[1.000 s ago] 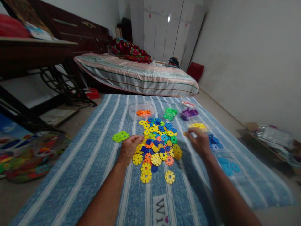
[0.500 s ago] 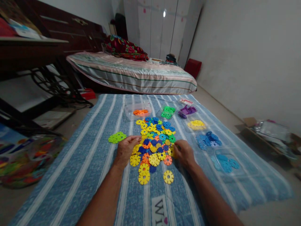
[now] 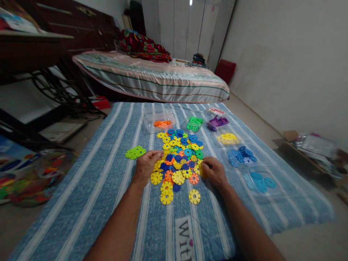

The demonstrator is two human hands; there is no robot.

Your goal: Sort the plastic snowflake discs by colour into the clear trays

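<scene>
A heap of flower-shaped plastic discs (image 3: 178, 177), mostly yellow, dark blue and orange, is spread between my hands on the striped cloth. At its left edge my left hand (image 3: 146, 166) has thumb and fingers pressed together; whatever is in the pinch is too small to name. Across the heap my right hand (image 3: 216, 173) is curled closed beside yellow discs, its fingertips partly hidden. Lime-green discs (image 3: 135, 152) lie in a small pile just beyond my left hand. A single yellow disc (image 3: 194, 196) lies nearer to me.
Clear tubs hold sorted discs: orange (image 3: 163, 124), green (image 3: 194, 123), purple (image 3: 217, 122), yellow (image 3: 227, 138), blue (image 3: 241, 156) and light blue (image 3: 259, 182). A bed (image 3: 152, 81) stands beyond the table. Left is a clear bag (image 3: 46, 181) of colourful pieces; right, a cardboard box (image 3: 307, 152).
The view has tilted slightly, so the table appears higher. My right hand has shifted slightly right against the heap; my left hand stays at the heap's left edge, still pinched.
</scene>
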